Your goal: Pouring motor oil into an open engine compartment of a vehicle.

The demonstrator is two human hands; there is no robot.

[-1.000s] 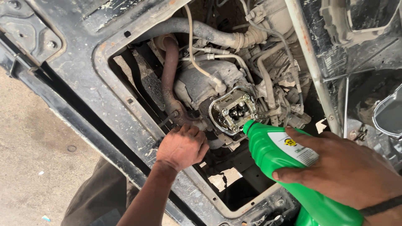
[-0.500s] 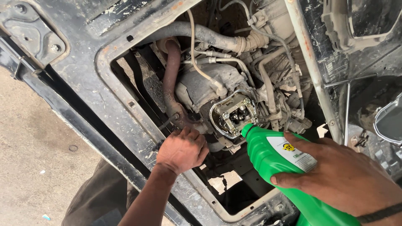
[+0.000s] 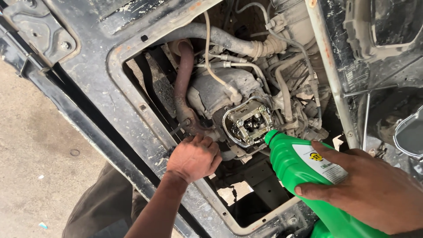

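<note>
Head view, right hand gripping green bottle

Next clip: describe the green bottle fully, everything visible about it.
The green bottle looks like glossy plastic, with a white label bearing a yellow mark on its upper face. It is tipped neck-down to the upper left, its uncapped mouth right at the open engine part; no liquid can be made out. The right hand wraps its body from the right. Its base is out of frame.

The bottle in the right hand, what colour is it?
Bright green bottle, with a white label; the right hand grips it. Head view.
</note>
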